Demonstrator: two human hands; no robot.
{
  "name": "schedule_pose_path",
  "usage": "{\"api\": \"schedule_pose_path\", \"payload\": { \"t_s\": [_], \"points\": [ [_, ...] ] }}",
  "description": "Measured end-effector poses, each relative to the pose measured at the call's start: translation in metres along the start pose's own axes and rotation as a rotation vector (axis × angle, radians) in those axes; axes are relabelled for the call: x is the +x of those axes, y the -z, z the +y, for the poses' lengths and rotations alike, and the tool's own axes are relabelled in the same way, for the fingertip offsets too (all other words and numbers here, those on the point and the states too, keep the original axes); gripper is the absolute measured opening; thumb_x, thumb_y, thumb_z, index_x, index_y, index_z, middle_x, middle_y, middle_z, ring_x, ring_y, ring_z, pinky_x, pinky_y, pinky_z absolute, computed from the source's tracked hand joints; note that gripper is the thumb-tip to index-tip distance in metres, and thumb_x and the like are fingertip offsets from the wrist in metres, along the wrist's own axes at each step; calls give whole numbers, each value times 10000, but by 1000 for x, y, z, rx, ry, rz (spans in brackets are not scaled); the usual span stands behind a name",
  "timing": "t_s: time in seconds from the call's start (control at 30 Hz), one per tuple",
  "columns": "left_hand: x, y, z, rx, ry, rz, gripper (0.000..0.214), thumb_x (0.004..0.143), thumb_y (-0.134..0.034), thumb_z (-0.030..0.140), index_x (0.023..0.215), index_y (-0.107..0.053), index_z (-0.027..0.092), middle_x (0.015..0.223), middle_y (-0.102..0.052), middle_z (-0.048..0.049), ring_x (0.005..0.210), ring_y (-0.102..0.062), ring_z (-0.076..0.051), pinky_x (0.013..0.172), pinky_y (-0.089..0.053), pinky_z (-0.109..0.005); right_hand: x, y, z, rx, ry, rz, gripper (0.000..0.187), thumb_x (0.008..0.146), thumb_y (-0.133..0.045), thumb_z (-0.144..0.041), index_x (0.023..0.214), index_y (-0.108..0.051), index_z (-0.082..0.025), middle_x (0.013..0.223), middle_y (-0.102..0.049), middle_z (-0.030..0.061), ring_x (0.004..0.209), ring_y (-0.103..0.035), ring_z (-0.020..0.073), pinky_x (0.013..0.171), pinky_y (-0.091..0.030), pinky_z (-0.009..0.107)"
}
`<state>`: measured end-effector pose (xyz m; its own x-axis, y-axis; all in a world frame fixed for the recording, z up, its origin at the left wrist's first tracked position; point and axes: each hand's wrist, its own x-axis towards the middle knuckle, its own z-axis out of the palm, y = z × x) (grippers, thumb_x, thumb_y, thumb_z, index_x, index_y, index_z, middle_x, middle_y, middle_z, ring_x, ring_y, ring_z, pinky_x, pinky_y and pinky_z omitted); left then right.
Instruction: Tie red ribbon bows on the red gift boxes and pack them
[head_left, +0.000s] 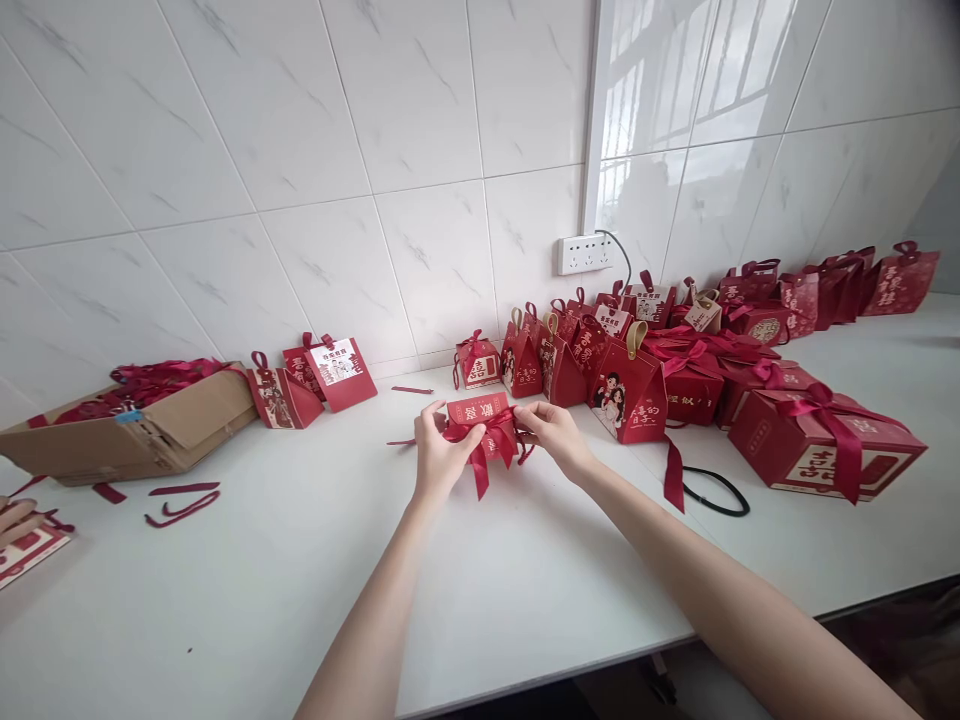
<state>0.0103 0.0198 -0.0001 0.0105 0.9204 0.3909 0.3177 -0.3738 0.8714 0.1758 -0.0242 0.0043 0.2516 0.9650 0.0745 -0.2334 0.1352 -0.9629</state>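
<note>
Between left grip (441, 452) and right grip (559, 436), red box (474, 410); both clamped on ribbon (480, 474).

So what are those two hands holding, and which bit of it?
The left hand holds a small red box by its left side, thumb on the ribbon bow; the right hand pinches the ribbon bow at its right side.

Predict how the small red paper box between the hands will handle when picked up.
The red box looks fairly stiff, given its straight edges, and probably light, being small. Its shiny red fabric ribbon has loose tails, so will likely flop.
</note>
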Motion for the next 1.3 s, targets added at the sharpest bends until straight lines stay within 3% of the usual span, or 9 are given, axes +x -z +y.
{"api": "schedule_pose_path", "payload": {
  "t_s": [0.07,0.17,0.33,0.5,0.67,0.77,1.17,1.3],
  "points": [
    [1,0,-5,-87,-30,-79,667,628,-739,364,1215,-456,224,1285,-432,-113,1216,-453,-259,1000,-394,-392,0,-1,1,-9,5,-4,396,584,-761,-492,604,-554,-155,638,-579,-9,599,-564,100,628,-509,250],
    [2,1,-10,-227,-1,-224,719,670,-714,370,1307,-405,240,1354,-435,-108,1267,-428,-264,1042,-363,-391,0,-1,2,-24,6,-11,414,578,-754,-513,602,-548,-155,632,-576,-9,602,-559,101,630,-501,249],
    [2,2,-7,-302,51,-265,758,680,-715,335,1344,-366,231,1323,-510,-92,1265,-448,-248,1020,-394,-343,0,0,4,-59,11,-15,414,618,-723,-528,643,-552,-153,692,-607,17,653,-588,126,653,-505,264],
    [3,0,-2,-284,88,-213,688,686,-707,290,1286,-385,193,1198,-599,-107,1129,-567,-235,907,-477,-333,-2,1,0,-123,50,-44,404,735,-593,-574,733,-572,-170,797,-641,45,739,-622,165,683,-517,282],
    [4,1,-1,-267,110,-149,580,697,-702,258,1201,-419,213,1161,-610,-87,1097,-589,-215,877,-487,-316,-7,0,2,-440,182,-139,407,696,-662,-500,534,-498,-165,801,-587,39,602,-560,118,561,-482,243],
    [4,3,1,-254,140,-136,567,699,-702,251,1185,-413,212,1167,-602,-88,1094,-589,-208,878,-485,-312,-8,-1,7,-560,225,-187,360,707,-656,-433,529,-496,-164,821,-571,35,578,-538,96,549,-487,233],
    [4,4,5,-213,166,-88,540,652,-732,226,1083,-406,214,1133,-577,-84,1049,-592,-202,857,-485,-334,-4,3,6,-443,88,-330,275,678,-672,-331,522,-559,-134,1151,-562,105,702,-606,121,605,-526,258],
    [5,4,3,-189,169,-76,551,645,-735,250,1081,-400,213,1123,-567,-81,1058,-580,-202,854,-482,-332,-4,3,6,-404,69,-345,293,662,-685,-311,481,-516,-155,984,-635,91,754,-615,156,642,-500,270]
  ]
}}
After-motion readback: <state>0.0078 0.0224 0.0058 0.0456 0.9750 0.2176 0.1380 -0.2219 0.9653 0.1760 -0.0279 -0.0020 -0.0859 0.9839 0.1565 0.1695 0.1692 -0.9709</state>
